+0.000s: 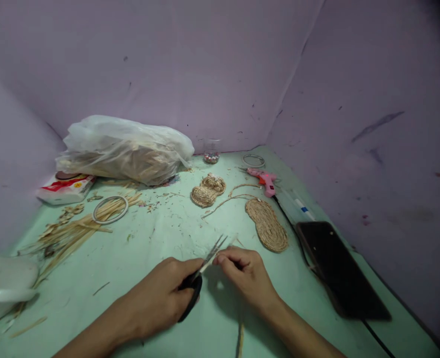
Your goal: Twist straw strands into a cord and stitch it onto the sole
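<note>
My left hand is closed around the black handles of a pair of scissors, whose blades are slightly parted and point up to the right. Between thumb and forefinger, my right hand pinches a pale fibre strip that lies against the blades. A length of twisted straw cord hangs below my right hand; whether it joins the strip I cannot tell. Beyond the hands lie a coiled straw sole and a smaller woven straw slipper with a loose cord beside them.
A pink glue gun and a black phone lie on the right. At the back are a plastic bag and a jar of beads. Straw strips, a ring and a white container occupy the left.
</note>
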Demonstrator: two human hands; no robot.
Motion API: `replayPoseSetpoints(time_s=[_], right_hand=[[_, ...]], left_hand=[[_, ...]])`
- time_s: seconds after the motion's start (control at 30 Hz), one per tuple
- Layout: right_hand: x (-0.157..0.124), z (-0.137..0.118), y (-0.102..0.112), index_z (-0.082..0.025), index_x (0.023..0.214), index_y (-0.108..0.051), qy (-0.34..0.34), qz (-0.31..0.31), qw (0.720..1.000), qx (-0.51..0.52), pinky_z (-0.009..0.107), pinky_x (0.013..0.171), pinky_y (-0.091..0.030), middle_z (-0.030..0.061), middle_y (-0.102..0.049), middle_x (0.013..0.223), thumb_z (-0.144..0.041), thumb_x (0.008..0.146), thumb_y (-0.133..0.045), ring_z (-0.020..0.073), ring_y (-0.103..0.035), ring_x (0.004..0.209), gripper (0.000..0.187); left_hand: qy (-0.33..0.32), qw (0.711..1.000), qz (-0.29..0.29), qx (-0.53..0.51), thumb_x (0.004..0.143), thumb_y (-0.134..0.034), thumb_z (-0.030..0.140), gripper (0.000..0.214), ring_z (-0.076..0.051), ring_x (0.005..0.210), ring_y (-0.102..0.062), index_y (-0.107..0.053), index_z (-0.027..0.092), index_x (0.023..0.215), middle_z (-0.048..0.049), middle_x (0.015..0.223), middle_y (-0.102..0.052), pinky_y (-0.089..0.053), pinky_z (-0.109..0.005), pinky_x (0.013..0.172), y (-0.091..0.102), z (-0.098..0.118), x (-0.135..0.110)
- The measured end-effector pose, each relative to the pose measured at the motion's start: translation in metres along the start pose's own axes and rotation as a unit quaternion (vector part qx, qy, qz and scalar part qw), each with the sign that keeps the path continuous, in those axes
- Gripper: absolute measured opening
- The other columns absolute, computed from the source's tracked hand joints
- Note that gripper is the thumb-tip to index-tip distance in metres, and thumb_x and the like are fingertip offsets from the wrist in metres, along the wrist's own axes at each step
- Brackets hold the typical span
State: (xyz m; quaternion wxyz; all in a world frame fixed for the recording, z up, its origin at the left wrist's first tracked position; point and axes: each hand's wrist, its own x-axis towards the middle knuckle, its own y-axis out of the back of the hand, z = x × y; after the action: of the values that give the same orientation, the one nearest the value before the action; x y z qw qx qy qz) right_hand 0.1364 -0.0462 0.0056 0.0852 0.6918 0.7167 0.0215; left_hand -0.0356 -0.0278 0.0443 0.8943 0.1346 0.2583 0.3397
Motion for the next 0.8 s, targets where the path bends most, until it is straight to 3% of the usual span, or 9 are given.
replayPoseSetpoints(time_s=[0.1, 0.17, 0.27, 0.37, 0.5, 0.67, 0.8], right_hand=[[0.001, 0.002, 0.000, -0.014, 0.066, -0.065, -0.099, -0.019, 0.988, 0.116, 0.019, 0.042, -0.024, -0.0025, -0.046, 0.051, -0.031, 0.070, -0.055, 0.0065, -0.032, 0.045, 0.020], [0.002, 0.003, 0.000, -0.014, 0.079, -0.065, -0.194, -0.060, 0.947, 0.248, 0.018, 0.039, -0.015, -0.0038, -0.043, 0.054, -0.033, 0.071, -0.056, 0.0043, -0.023, 0.042, 0.022], [0.002, 0.003, 0.003, -0.012, 0.088, -0.063, -0.248, -0.124, 0.877, 0.392, 0.018, 0.040, -0.014, -0.0014, -0.046, 0.063, -0.024, 0.068, -0.063, 0.0037, -0.025, 0.046, 0.024], [0.000, 0.001, 0.004, -0.014, 0.096, -0.062, -0.221, -0.151, 0.874, 0.405, 0.018, 0.043, -0.021, 0.0008, -0.050, 0.070, -0.022, 0.066, -0.067, 0.0048, -0.032, 0.051, 0.031], [-0.004, -0.001, 0.002, -0.016, 0.100, -0.060, -0.151, -0.179, 0.910, 0.341, 0.018, 0.049, -0.028, -0.0012, -0.047, 0.070, -0.031, 0.063, -0.070, 0.0058, -0.037, 0.056, 0.041], [-0.009, 0.002, -0.001, -0.018, 0.096, -0.063, -0.136, -0.252, 0.911, 0.297, 0.018, 0.047, -0.027, -0.0021, -0.047, 0.072, -0.034, 0.045, -0.079, 0.0045, -0.030, 0.051, 0.056], [-0.013, -0.005, 0.000, -0.020, 0.098, -0.064, -0.120, -0.266, 0.916, 0.275, 0.019, 0.052, -0.032, -0.0003, -0.050, 0.076, -0.031, 0.057, -0.073, 0.0061, -0.036, 0.057, 0.043]], left_hand=[[0.016, 0.994, 0.108, 0.007, 0.075, -0.039, 0.031, 0.022, -0.012, 0.056, -0.042, -0.056, 0.016, 0.080, 0.0005, 0.062, -0.050, -0.033, -0.021, 0.051, 0.012, -0.007, 0.002], [0.074, 0.971, 0.206, 0.099, 0.077, -0.037, 0.036, 0.026, -0.015, 0.057, -0.045, -0.056, 0.018, 0.080, -0.0013, 0.060, -0.051, -0.033, -0.024, 0.052, 0.028, -0.012, 0.001], [0.204, 0.877, 0.287, 0.327, 0.072, -0.042, 0.038, 0.027, -0.023, 0.060, -0.051, -0.058, 0.021, 0.086, -0.0070, 0.064, -0.057, -0.030, -0.029, 0.052, 0.056, -0.024, -0.002], [0.259, 0.814, 0.295, 0.428, 0.072, -0.040, 0.039, 0.031, -0.029, 0.061, -0.054, -0.057, 0.018, 0.087, -0.0136, 0.066, -0.059, -0.028, -0.031, 0.050, 0.078, -0.039, -0.005], [0.266, 0.797, 0.280, 0.465, 0.073, -0.040, 0.037, 0.028, -0.029, 0.067, -0.058, -0.057, 0.017, 0.082, -0.0145, 0.072, -0.060, -0.031, -0.031, 0.052, 0.090, -0.058, -0.005], [0.296, 0.794, 0.273, 0.456, 0.074, -0.039, 0.041, 0.030, -0.031, 0.070, -0.058, -0.058, 0.019, 0.083, -0.0174, 0.079, -0.062, -0.033, -0.033, 0.051, 0.100, -0.073, -0.003], [0.264, 0.820, 0.265, 0.433, 0.072, -0.044, 0.043, 0.029, -0.029, 0.069, -0.058, -0.060, 0.022, 0.084, -0.0139, 0.076, -0.063, -0.032, -0.032, 0.051, 0.111, -0.082, -0.005]])
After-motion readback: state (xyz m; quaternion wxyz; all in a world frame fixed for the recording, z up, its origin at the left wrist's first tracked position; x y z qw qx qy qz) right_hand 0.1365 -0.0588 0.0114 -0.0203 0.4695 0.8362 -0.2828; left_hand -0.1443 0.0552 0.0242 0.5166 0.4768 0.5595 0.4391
